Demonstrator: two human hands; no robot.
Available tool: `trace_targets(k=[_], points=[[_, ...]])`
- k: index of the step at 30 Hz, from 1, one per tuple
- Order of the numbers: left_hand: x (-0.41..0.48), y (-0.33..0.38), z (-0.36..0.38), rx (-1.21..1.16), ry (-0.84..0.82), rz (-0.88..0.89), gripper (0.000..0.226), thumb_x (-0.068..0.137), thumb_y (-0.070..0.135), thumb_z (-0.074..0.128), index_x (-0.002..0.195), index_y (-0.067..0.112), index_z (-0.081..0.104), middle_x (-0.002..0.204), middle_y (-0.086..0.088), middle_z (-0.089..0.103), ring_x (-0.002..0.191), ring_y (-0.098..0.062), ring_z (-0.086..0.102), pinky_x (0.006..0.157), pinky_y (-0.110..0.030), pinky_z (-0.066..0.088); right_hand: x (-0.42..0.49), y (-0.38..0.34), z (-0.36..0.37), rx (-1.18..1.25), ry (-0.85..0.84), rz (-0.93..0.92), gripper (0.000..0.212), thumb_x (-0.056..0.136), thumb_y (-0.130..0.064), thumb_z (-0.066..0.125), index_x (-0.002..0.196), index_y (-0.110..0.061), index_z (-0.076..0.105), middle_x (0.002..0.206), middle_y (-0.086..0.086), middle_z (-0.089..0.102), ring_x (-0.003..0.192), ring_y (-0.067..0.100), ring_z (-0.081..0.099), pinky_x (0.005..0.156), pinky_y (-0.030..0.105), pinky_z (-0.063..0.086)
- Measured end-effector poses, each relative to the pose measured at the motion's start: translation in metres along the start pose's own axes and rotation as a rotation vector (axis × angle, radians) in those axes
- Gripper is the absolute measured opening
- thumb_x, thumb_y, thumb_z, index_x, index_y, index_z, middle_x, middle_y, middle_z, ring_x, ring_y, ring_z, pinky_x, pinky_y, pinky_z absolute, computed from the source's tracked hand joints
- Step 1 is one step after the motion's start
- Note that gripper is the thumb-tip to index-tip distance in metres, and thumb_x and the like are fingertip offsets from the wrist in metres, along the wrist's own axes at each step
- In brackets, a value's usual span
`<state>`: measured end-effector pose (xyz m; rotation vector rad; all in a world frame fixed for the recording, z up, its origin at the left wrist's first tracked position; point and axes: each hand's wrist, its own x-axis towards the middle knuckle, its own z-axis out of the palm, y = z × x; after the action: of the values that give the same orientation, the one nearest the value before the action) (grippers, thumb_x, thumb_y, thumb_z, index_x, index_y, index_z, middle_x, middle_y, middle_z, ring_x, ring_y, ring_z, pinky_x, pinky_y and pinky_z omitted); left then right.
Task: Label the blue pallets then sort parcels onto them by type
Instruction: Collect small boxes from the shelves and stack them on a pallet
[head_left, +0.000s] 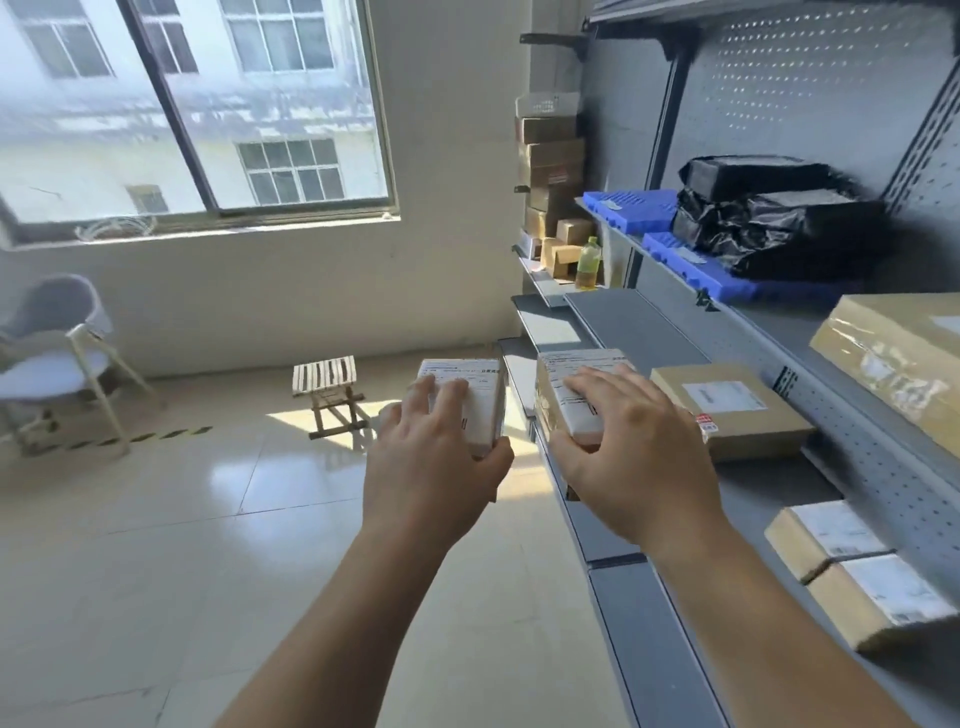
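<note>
We hold two small parcels: left grip (436, 467) wraps left box (470, 397), out beyond shelf (639, 322) edge; right grip (634, 452) wraps right box (569, 402), over shelf lip. Ahead and up-right of both grips lie blue pallets (636, 210) — right grip nearer. Box long axes run away from us.

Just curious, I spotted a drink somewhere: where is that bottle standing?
In the head view the bottle stands right of centre on the far grey shelf, beside small cardboard boxes and just left of the blue pallets.
</note>
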<state>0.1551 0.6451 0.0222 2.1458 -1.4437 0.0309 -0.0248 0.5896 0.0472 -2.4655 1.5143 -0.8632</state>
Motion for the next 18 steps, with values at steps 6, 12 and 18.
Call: trace_targets(k=[6, 12, 18], points=[[0.079, 0.001, 0.020, -0.012, 0.068, -0.082, 0.065, 0.081, 0.064, 0.057, 0.138, 0.038, 0.042, 0.159, 0.003, 0.034, 0.138, -0.029, 0.033, 0.107, -0.043, 0.039, 0.102, 0.015, 0.027, 0.094, -0.016, -0.053, 0.060, 0.082, -0.050, 0.054, 0.138, -0.030, 0.057, 0.146, -0.007, 0.055, 0.145, 0.017, 0.038, 0.110, 0.047, 0.035], [0.156, -0.020, 0.040, 0.010, 0.072, -0.138, 0.066, 0.081, 0.063, 0.058, 0.139, 0.038, 0.041, 0.160, 0.002, 0.032, 0.140, -0.030, 0.033, 0.109, -0.042, 0.036, 0.178, 0.012, 0.073, 0.113, -0.064, -0.116, 0.057, 0.085, -0.047, 0.059, 0.140, -0.032, 0.056, 0.149, -0.012, 0.052, 0.147, 0.012, 0.032, 0.113, 0.043, 0.031], [0.251, -0.050, 0.072, 0.015, 0.068, -0.114, 0.065, 0.079, 0.065, 0.055, 0.137, 0.038, 0.041, 0.159, 0.003, 0.033, 0.136, -0.031, 0.036, 0.103, -0.044, 0.041, 0.259, 0.011, 0.127, 0.082, -0.057, -0.113, 0.057, 0.085, -0.048, 0.056, 0.139, -0.032, 0.056, 0.149, -0.013, 0.053, 0.148, 0.014, 0.032, 0.112, 0.045, 0.032]])
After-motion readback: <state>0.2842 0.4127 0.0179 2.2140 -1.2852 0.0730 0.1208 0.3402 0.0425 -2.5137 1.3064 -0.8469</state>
